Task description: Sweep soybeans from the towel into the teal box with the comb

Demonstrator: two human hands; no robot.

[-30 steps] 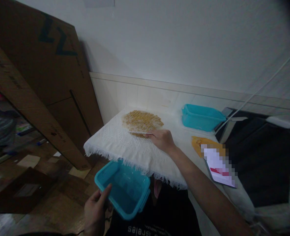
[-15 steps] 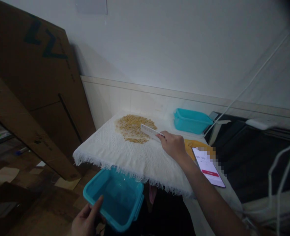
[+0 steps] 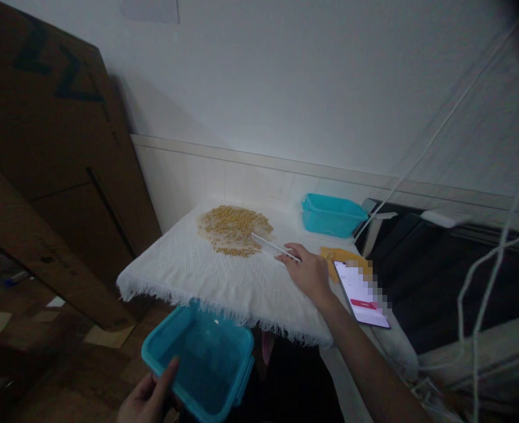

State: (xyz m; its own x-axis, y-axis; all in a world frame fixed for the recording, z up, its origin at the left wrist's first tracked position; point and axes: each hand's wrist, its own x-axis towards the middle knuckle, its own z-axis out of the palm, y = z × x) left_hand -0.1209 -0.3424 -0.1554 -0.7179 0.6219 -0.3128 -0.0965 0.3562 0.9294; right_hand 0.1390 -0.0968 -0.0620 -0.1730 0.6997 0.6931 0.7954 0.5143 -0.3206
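Observation:
Yellow soybeans (image 3: 233, 223) lie spread in a loose patch on a white fringed cloth (image 3: 198, 279) over the table. My right hand (image 3: 309, 271) is closed on a thin white ruler-like strip (image 3: 269, 243), its far end at the right edge of the beans. Below the cloth's front fringe, my left hand (image 3: 147, 392) grips the near left rim of a blue plastic basin (image 3: 244, 376), thumb over the inside. The basin is tilted under the table edge, and no beans show in it.
A second blue basin (image 3: 334, 216) stands at the back right by the wall. A phone (image 3: 360, 299) with a lit screen lies partly over a yellow item (image 3: 330, 255). White cables (image 3: 473, 276) hang at right; a large cardboard box (image 3: 66, 164) stands left.
The strip has turned more edge-on, and my right hand has shifted slightly down relative to the beans. My left hand still holds the basin. The whole view has shifted a little.

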